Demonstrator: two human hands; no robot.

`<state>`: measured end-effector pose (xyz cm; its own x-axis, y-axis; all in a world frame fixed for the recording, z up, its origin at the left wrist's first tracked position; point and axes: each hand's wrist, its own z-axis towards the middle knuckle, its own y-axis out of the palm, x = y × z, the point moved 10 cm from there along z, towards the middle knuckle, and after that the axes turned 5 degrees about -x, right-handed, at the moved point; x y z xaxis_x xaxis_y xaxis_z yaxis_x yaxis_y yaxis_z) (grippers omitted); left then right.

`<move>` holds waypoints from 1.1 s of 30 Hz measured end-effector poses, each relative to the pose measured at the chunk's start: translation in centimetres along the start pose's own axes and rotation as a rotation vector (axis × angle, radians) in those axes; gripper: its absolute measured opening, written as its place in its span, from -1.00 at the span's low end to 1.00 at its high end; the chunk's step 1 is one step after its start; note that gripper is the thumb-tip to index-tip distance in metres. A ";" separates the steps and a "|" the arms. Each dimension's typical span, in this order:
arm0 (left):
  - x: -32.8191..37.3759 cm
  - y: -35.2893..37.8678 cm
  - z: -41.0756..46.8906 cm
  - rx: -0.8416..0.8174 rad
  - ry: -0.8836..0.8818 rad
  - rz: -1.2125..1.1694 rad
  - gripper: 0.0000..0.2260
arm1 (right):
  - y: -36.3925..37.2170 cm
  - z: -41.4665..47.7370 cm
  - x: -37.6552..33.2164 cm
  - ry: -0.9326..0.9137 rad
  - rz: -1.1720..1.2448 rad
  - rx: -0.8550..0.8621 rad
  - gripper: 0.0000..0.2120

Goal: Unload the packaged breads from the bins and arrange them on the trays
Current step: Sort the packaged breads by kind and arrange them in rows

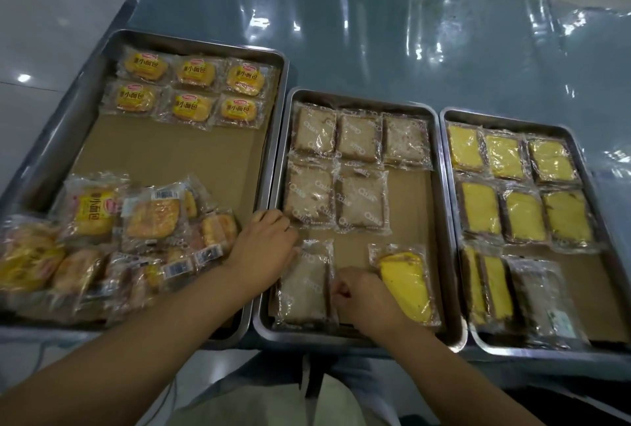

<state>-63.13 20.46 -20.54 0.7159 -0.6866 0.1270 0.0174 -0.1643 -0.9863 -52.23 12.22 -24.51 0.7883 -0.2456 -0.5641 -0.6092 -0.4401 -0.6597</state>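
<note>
Trays, three of them, sit side by side on a shiny blue-grey table [375, 32], w/ both bare hands over the middle tray [440, 220]. Left hand [264, 248] lies palm down, fingers curled, across the rim between the left tray [273, 138] and the middle one; fingertips touch the top-left corner of a brown bread pack [304, 284] lying in the near-left part of the middle tray. Can't tell if it's actually gripping the wrapper. Right hand [362, 296] is loosely clenched just right of that same pack, at its right edge, thumb and fingers pinched together; whether they hold the wrapper isn't clear. Touching the right hand's far side is a yellow cake pack [406, 284], tilted, in the near-right part of the middle tray. Beyond both hands, five more brown packs [358, 166] lie flat in two rows, three then two.

Left of the left hand, a loose pile of small bun packs [119, 237] is heaped at the near end of the left tray; six bun packs [191, 91] sit in two neat rows at its far end. Right of the right hand, the right tray [454, 214] holds six yellow cake packs [519, 186] in two rows, plus a few more packs [505, 292] crowded at its near end.
</note>
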 end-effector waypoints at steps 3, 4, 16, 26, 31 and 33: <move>-0.7 0.3 0.2 -0.067 -0.041 -0.181 -0.81 | 0.5 -0.4 0.4 0.038 0.043 0.013 -0.92; -0.8 0.0 0.4 -0.070 -0.046 -0.258 -0.84 | 0.4 -0.6 0.5 0.049 0.084 0.034 -0.90; 0.4 -1.4 5.5 -0.009 -0.265 -1.195 -0.90 | -5.0 -3.7 4.9 0.286 0.776 0.268 -0.84; 5.6 0.3 11.3 -0.039 0.063 -0.324 -0.37 | -17.1 -4.0 11.3 0.410 0.363 0.669 -0.78; 6.2 3.9 12.1 -0.164 0.156 -0.014 -0.41 | -16.4 -2.0 12.1 0.457 0.309 0.646 -0.83; 5.9 4.5 11.9 -0.174 0.178 0.028 -0.41 | -16.3 -1.8 12.0 0.494 0.246 0.638 -0.92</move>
<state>-50.50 24.07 -25.51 0.5801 -0.8038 0.1319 -0.1317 -0.2523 -0.9586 -32.72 14.89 -19.66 0.4839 -0.6853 -0.5442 -0.5834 0.2109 -0.7843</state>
